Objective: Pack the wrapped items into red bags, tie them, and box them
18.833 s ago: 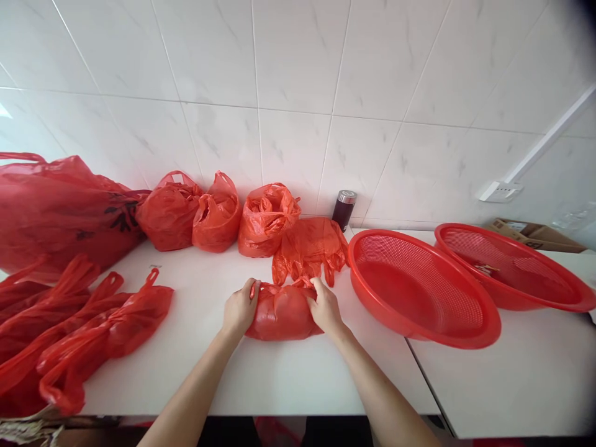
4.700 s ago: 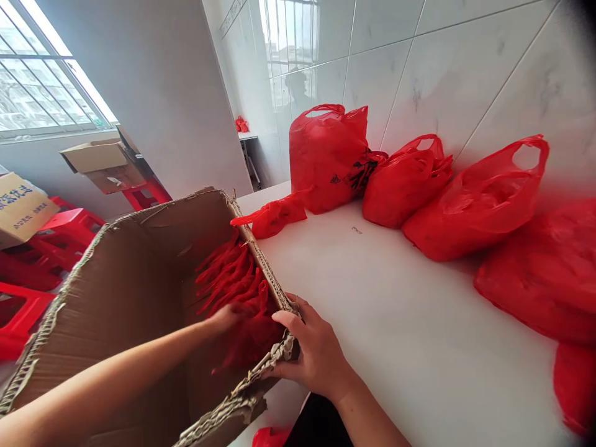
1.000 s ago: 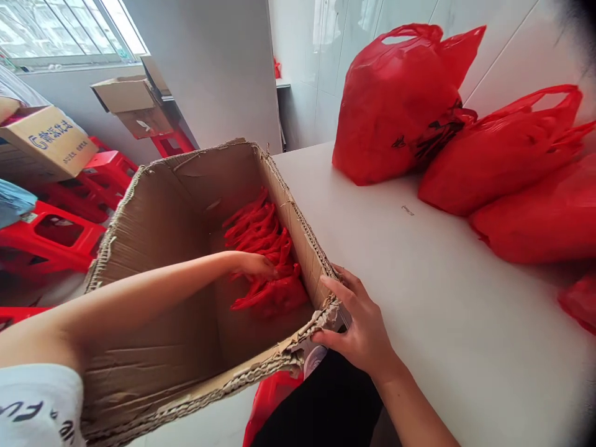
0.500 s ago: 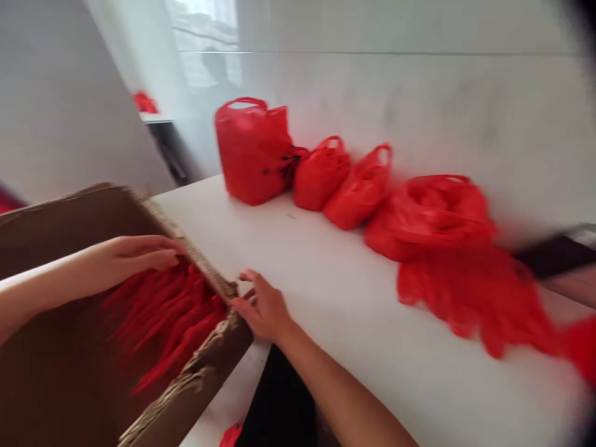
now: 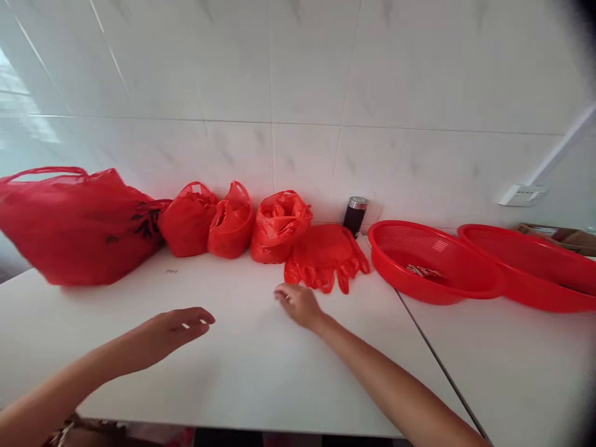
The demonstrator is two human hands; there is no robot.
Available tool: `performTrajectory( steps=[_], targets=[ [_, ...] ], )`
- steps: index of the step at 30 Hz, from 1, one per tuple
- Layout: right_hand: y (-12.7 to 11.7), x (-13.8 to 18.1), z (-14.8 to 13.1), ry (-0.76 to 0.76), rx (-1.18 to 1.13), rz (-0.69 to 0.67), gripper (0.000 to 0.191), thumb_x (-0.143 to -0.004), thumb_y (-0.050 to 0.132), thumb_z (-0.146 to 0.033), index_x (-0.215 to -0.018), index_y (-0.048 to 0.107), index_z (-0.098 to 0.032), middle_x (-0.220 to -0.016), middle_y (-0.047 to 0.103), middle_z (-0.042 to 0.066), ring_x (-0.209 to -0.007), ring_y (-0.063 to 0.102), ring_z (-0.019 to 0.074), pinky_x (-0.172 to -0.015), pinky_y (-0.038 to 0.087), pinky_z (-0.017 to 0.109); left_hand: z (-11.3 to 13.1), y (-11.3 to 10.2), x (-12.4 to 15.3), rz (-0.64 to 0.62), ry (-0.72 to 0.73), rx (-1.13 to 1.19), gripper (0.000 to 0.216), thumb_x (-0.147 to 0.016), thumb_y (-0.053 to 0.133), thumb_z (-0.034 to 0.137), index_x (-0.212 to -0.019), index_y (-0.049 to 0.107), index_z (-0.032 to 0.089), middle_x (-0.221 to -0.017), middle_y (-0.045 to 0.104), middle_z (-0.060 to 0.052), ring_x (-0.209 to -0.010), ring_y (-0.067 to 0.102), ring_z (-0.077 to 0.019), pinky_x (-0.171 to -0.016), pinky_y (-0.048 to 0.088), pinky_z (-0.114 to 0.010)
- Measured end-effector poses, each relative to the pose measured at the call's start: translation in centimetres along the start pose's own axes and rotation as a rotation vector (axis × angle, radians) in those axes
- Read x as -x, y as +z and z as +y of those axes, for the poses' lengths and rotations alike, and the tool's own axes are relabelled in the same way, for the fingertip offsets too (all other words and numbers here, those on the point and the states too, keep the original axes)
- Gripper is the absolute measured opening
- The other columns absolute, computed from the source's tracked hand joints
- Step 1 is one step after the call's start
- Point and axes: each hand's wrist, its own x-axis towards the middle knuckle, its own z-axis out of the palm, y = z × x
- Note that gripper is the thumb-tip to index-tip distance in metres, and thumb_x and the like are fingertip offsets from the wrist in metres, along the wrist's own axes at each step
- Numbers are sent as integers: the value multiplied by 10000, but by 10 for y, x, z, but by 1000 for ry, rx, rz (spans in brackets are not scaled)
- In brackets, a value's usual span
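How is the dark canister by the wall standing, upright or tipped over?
Upright. The dark canister stands on its base on the white counter, close to the tiled wall, with its silver lid on top.

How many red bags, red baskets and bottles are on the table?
Stuffed red bags: 4
Pile of flat red bags: 1
Red baskets: 2
Dark bottle: 1
Total: 8

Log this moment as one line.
left hand: open, empty, above table | right hand: open, empty, beside bag pile | full bags: along wall | baskets: at right
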Motion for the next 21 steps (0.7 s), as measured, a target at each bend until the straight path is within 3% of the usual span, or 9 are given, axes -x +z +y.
performTrajectory(
  steps=[2, 3, 5, 8, 12, 16, 21],
  targets=[
    [-44, 2, 40, 96, 127, 200, 300, -968, 394, -265, -1139, 632, -201, -1140, 656, 79, -1108, 562, 198, -997, 407, 372, 24, 22, -27, -166, 76, -48, 405, -830, 467, 532, -1098, 666, 304, -1034, 719, -22, -826, 670, -211, -715, 524, -290],
    [-62, 5, 58, 144, 182, 280, 327, -961, 391, -252, -1189, 614, -183, -1228, 609, 109, -1187, 506, 226, -1042, 357, 419, 38, 37, -40, -157, 119, -97, 415, -850, 454, 492, -1161, 630, 283, -1098, 699, -47, -872, 669, -218, -757, 524, -310],
    [-84, 14, 86, 244, 271, 402, 324, -927, 443, -254, -1166, 635, -152, -1332, 525, 160, -1272, 421, 293, -1072, 281, 521, 68, 72, -63, 57, 281, -232, 440, -869, 456, 417, -1258, 575, 248, -1253, 624, -95, -1045, 629, -254, -900, 486, -382],
    [-94, 25, 111, 341, 342, 479, 275, -879, 517, -255, -1056, 685, -129, -1292, 556, 188, -1234, 455, 341, -1039, 285, 582, 119, 134, -91, 198, 367, -281, 487, -898, 439, 355, -1365, 486, 225, -1463, 436, -135, -1303, 436, -313, -1041, 364, -485],
    [-92, 23, 117, 314, 374, 488, 334, -899, 487, -234, -1189, 628, -147, -1218, 632, 117, -1171, 525, 270, -1060, 312, 486, 168, 200, -117, 249, 488, -289, 480, -905, 467, 348, -1379, 484, 280, -1527, 375, -61, -1418, 270, -288, -1152, 176, -510],
    [-94, 22, 119, 279, 369, 476, 349, -903, 495, -265, -1217, 614, -171, -1216, 630, 96, -1154, 527, 253, -1027, 360, 436, 174, 220, -135, 263, 455, -250, 461, -924, 423, 382, -1337, 542, 215, -1453, 475, -121, -1366, 362, -346, -1098, 235, -610],
    [-91, 24, 125, 280, 280, 465, 302, -801, 641, -331, -1074, 671, -203, -1126, 658, 97, -1084, 549, 289, -967, 399, 465, 153, 215, -137, 258, 472, -210, 419, -926, 431, 364, -1317, 560, 284, -1446, 496, -47, -1369, 372, -287, -1106, 285, -530]
  ],
)
